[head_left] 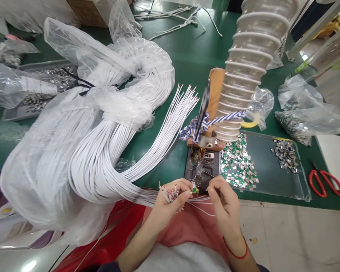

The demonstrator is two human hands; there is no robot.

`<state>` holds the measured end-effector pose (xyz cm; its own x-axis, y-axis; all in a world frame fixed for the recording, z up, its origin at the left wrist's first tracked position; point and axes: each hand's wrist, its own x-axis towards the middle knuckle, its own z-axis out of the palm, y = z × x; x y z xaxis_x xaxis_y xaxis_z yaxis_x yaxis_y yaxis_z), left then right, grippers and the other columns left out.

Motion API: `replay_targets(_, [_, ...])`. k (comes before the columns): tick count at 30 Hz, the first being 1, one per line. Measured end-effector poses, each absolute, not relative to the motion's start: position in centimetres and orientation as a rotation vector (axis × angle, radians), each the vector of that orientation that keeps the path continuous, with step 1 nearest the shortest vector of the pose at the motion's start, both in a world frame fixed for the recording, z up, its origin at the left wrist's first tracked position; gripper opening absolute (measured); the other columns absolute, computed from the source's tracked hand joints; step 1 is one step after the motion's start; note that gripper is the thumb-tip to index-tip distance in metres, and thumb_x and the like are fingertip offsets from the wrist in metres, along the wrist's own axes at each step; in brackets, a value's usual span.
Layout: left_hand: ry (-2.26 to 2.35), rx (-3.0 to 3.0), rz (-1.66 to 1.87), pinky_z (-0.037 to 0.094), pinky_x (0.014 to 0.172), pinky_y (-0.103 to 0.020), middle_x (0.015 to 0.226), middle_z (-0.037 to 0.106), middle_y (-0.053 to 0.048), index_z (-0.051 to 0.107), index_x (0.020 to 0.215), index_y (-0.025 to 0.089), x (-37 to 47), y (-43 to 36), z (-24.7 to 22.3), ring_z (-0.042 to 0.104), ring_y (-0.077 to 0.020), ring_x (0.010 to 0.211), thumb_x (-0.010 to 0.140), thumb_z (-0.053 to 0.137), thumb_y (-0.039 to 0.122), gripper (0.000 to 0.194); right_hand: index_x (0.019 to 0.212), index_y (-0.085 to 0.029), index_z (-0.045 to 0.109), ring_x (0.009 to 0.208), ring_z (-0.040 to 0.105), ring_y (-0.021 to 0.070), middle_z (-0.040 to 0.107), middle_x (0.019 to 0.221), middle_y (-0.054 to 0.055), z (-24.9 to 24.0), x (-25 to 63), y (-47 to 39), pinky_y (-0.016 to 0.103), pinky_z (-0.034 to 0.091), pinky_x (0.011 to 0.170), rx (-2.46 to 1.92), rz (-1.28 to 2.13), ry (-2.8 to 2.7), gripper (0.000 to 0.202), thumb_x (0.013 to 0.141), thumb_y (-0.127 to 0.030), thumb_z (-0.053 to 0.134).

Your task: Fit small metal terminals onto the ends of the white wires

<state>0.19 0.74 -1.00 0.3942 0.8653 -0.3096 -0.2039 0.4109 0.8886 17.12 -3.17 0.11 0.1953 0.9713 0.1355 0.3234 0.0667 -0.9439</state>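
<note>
My left hand [174,196] is closed round the ends of several white cables with reddish tips, and its thumb and finger pinch a small green connector board [195,189]. Just right of it, my right hand [222,196] is closed in a pinch; what sits between its fingertips is too small to make out. Behind both hands is a black soldering stand [201,166] with a wooden-handled tool [215,90] fixed upright. A thick bundle of white cables [96,166] runs from the left into my left hand.
A tray [265,158] at the right holds green boards [239,162] and metal connectors [285,155]. Red scissors [325,183] lie beside it. A ribbed clear hose [249,56] rises behind the stand. Plastic bags [303,109] lie at the right; another tray [14,113] holds metal parts.
</note>
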Motion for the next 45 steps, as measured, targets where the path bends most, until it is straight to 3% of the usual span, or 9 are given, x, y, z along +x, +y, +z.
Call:
replay_targets(4, [0.915,0.895,0.833,0.030,0.045,-0.021,0.086,0.064,-0.003,0.069,0.070,0.014,0.2,1.0,-1.0,0.036,-0.0033,0.046,0.087,0.074,0.037,0.029,0.077,-0.022,0.056,0.061,0.047,0.0127,0.051,0.071,-0.003,-0.1,17.6,-2.7,0.024,0.038,0.056,-1.531,0.795,-1.316,0.020,0.097,-0.019,0.057])
replay_targets(6, [0.935,0.911,0.845,0.030,0.045,-0.021,0.085,0.064,-0.003,0.069,0.069,0.014,0.3,1.2,-1.1,0.037,-0.0041,0.046,0.087,0.073,0.037,0.029,0.095,-0.023,0.062,0.061,0.050,0.0126,0.056,0.075,-0.003,-0.3,17.7,-2.6,0.023,0.041,0.056,-1.546,0.833,-1.272,0.004,0.095,-0.020,0.060])
replay_targets(8, [0.951,0.928,0.867,0.033,0.048,-0.022,0.084,0.065,-0.004,0.068,0.067,0.014,0.4,1.5,-1.0,0.043,-0.0068,0.050,0.086,0.073,0.036,0.029,0.107,-0.025,0.061,0.064,0.055,0.0132,0.060,0.080,-0.003,-0.5,17.7,-2.6,0.023,0.044,0.059,-1.530,0.864,-1.200,0.012,0.097,-0.020,0.056])
replay_targets(12, [0.949,0.940,0.905,0.039,0.058,-0.024,0.080,0.064,-0.005,0.066,0.064,0.015,0.8,2.0,-0.9,0.051,-0.0131,0.065,0.084,0.075,0.035,0.030,0.088,-0.025,0.061,0.069,0.057,0.0134,0.061,0.077,-0.002,-0.5,17.2,-2.9,0.022,0.046,0.063,-1.485,0.888,-1.192,0.015,0.100,-0.020,0.053])
replay_targets(18, [0.939,0.886,0.925,0.035,0.054,-0.023,0.078,0.061,-0.003,0.065,0.064,0.015,1.2,2.2,-0.9,0.046,-0.0106,0.060,0.084,0.075,0.034,0.030,0.094,-0.026,0.058,0.059,0.057,0.0113,0.060,0.067,-0.006,-0.6,16.2,-2.9,0.020,0.046,0.058,-1.458,1.023,-1.131,0.010,0.098,-0.017,0.055])
replay_targets(30, [0.949,1.012,0.943,0.040,0.062,-0.025,0.081,0.064,-0.004,0.066,0.068,0.017,1.1,2.1,-1.0,0.054,-0.0146,0.070,0.090,0.069,0.029,0.026,0.092,-0.025,0.064,0.092,0.064,0.0163,0.068,0.095,0.002,-0.5,15.9,-2.6,0.024,0.052,0.078,-1.395,0.860,-1.244,0.017,0.095,-0.010,0.058])
replay_targets(34, [0.968,1.018,0.955,0.040,0.058,-0.025,0.084,0.065,-0.005,0.067,0.070,0.017,1.2,1.8,-0.9,0.052,-0.0136,0.066,0.091,0.069,0.030,0.024,0.091,-0.026,0.064,0.090,0.064,0.0153,0.068,0.093,0.001,-0.2,16.0,-2.5,0.023,0.052,0.075,-1.382,0.828,-1.254,0.018,0.094,-0.009,0.059])
replay_targets(41, [0.983,1.032,0.977,0.046,0.070,-0.028,0.084,0.066,-0.005,0.067,0.072,0.019,0.9,1.5,-1.3,0.063,-0.0207,0.085,0.091,0.069,0.030,0.022,0.089,-0.025,0.063,0.089,0.065,0.0153,0.068,0.092,0.001,-0.1,16.0,-2.5,0.024,0.053,0.077,-1.373,0.849,-1.266,0.016,0.094,-0.010,0.059])
replay_targets(45, [1.017,1.032,0.946,0.047,0.069,-0.029,0.084,0.067,-0.006,0.067,0.071,0.019,0.6,1.4,-1.3,0.063,-0.0213,0.083,0.091,0.069,0.035,0.026,0.089,-0.024,0.062,0.071,0.061,0.0138,0.065,0.082,0.000,-0.5,16.5,-3.0,0.022,0.050,0.062,-1.450,0.868,-1.208,0.012,0.096,-0.015,0.058])
